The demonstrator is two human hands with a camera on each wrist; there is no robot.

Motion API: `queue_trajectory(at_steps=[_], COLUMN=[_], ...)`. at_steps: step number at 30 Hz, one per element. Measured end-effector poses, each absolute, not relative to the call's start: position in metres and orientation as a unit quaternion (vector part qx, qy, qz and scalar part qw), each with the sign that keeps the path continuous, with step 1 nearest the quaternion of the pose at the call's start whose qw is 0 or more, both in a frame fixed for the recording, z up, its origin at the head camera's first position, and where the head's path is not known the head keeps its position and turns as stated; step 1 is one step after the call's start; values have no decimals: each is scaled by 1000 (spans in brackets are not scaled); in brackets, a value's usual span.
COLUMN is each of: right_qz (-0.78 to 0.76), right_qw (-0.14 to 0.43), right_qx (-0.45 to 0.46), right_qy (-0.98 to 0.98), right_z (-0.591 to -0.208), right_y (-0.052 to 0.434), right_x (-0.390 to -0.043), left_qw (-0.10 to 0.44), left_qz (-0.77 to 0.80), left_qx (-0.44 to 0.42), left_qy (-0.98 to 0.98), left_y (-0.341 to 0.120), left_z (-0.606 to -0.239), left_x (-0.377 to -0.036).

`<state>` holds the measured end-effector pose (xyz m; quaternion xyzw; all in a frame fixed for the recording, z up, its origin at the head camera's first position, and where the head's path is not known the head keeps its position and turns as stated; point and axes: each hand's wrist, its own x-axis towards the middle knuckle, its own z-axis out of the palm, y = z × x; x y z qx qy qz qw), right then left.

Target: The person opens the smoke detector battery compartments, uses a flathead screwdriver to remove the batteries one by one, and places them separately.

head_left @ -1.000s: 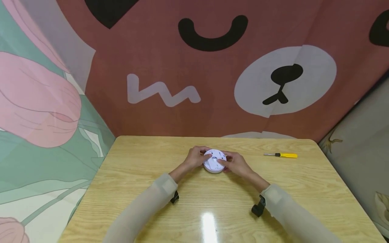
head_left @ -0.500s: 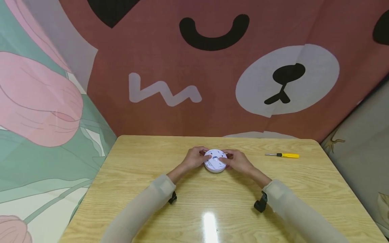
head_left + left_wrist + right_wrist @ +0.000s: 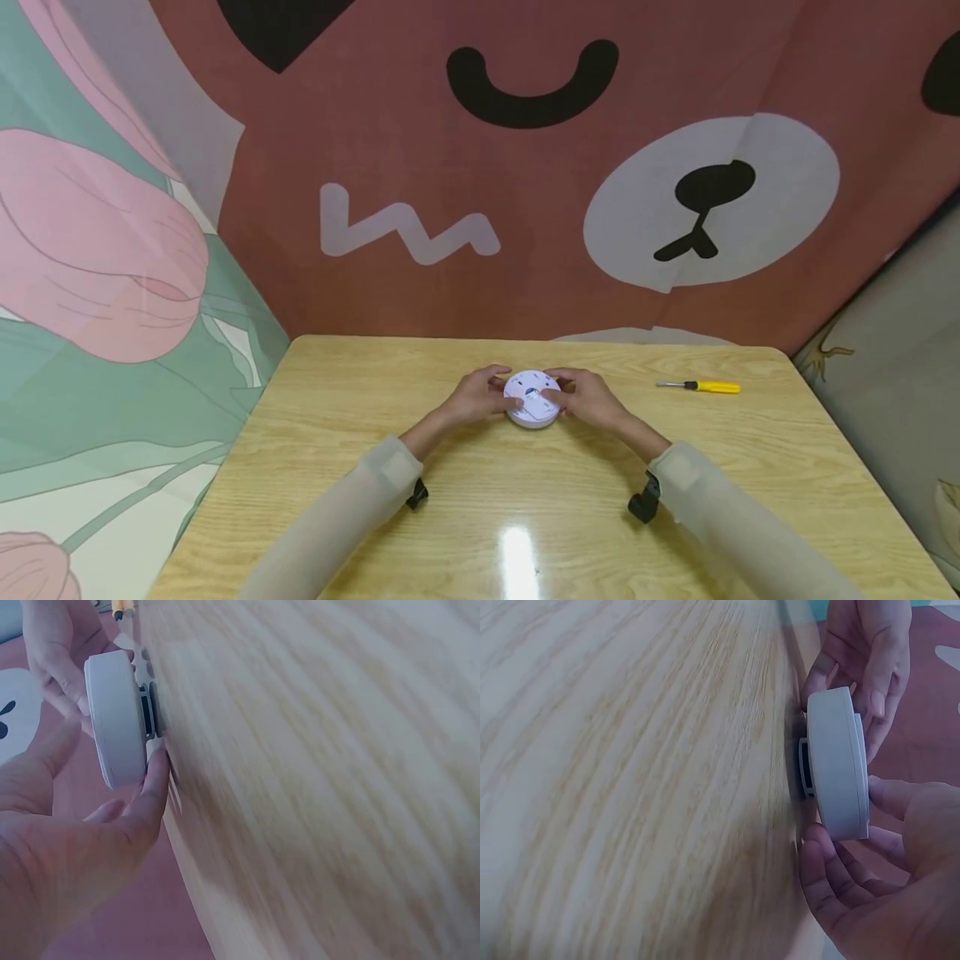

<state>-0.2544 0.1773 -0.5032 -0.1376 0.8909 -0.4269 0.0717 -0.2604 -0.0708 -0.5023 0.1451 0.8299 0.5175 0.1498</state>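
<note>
A round white disc-shaped device (image 3: 534,408) with printed marks on its upper face is between both hands, just above the wooden table. My right hand (image 3: 592,398) pinches its right side, thumb on the printed face and fingers curled below, as the right wrist view shows. On the other side, my left hand (image 3: 471,397) is loosely around the rim. In the left wrist view, a finger (image 3: 156,780) of that hand reaches the underside of the device (image 3: 116,720), while its thumb stands slightly off the face. A small slotted piece (image 3: 805,766) projects from the underside.
A screwdriver (image 3: 712,387) with a yellow handle lies on the wooden table (image 3: 360,375), to the right of the hands. A printed cloth (image 3: 390,300) hangs behind the far table edge. Black wrist cameras (image 3: 643,500) sit below the sleeves.
My left hand has loosened and shifted slightly left, its thumb sliding toward the near side of the disc. The right hand keeps its hold, and the disc stays nearly in place.
</note>
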Motion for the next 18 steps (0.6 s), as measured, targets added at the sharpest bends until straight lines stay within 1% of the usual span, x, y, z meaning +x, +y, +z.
queue_trajectory(at_steps=[5, 8, 18], right_qz=[-360, -339, -275], right_qw=[10, -14, -58], right_qx=[-179, -187, -228], right_qy=[916, 922, 932], right_z=[-499, -494, -481], right_y=[177, 176, 166], right_x=[-255, -255, -248], left_qw=[193, 203, 183], left_qz=[538, 544, 536], left_qx=[152, 158, 181], left_qy=[806, 799, 804], left_y=[-74, -73, -71], left_z=[-500, -500, -500], left_x=[-258, -258, -258])
